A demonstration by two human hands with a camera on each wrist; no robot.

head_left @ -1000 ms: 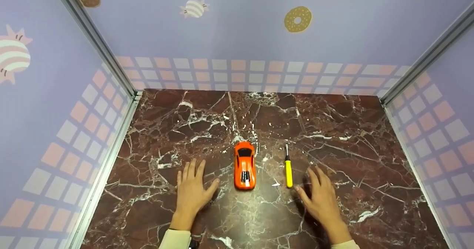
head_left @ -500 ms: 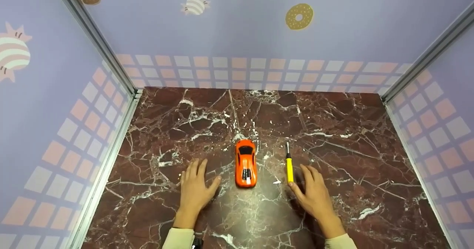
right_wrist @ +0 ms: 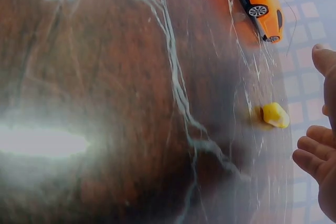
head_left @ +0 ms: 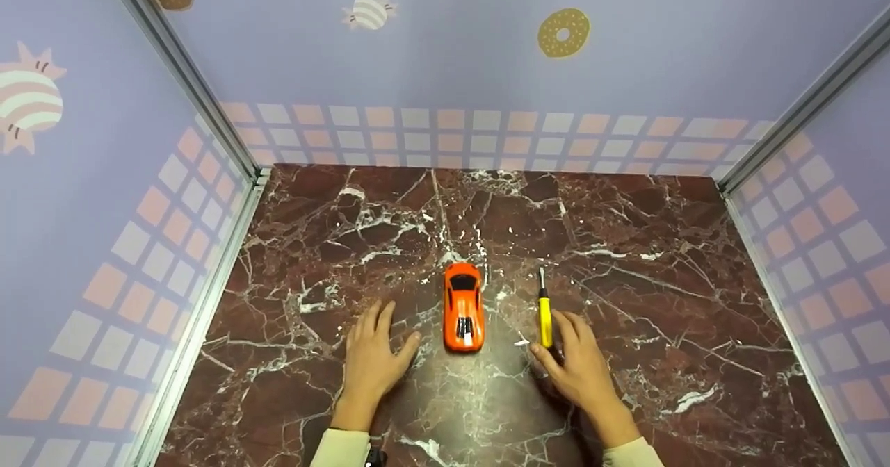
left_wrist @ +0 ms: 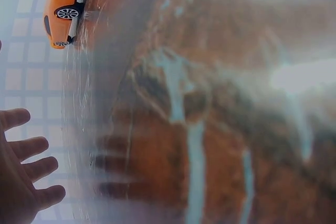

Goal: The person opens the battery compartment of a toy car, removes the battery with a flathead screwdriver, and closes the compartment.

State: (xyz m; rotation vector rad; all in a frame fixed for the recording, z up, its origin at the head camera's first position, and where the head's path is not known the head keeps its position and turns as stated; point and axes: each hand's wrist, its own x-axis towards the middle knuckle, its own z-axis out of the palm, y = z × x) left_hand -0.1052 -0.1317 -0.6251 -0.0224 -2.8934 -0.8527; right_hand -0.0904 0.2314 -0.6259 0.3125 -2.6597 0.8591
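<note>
Yellow screwdriver handle (head_left: 545, 320) now between parted thumb and fingers of the ungripping right hand (head_left: 576, 366), left hand (head_left: 373, 364) still spread.

Beneath the fingers (head_left: 384, 319): red-brown veined surface (head_left: 459, 408), glossy. Beyond them: lilac wall (head_left: 452, 57), checked lower border (head_left: 451, 119). Either side of them: lilac panels (head_left: 76, 189), metal edging (head_left: 195, 85).

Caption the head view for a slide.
Orange toy car and yellow-handled screwdriver on a maroon marbled tabletop, left hand beside the car, right hand by the screwdriver.
</note>
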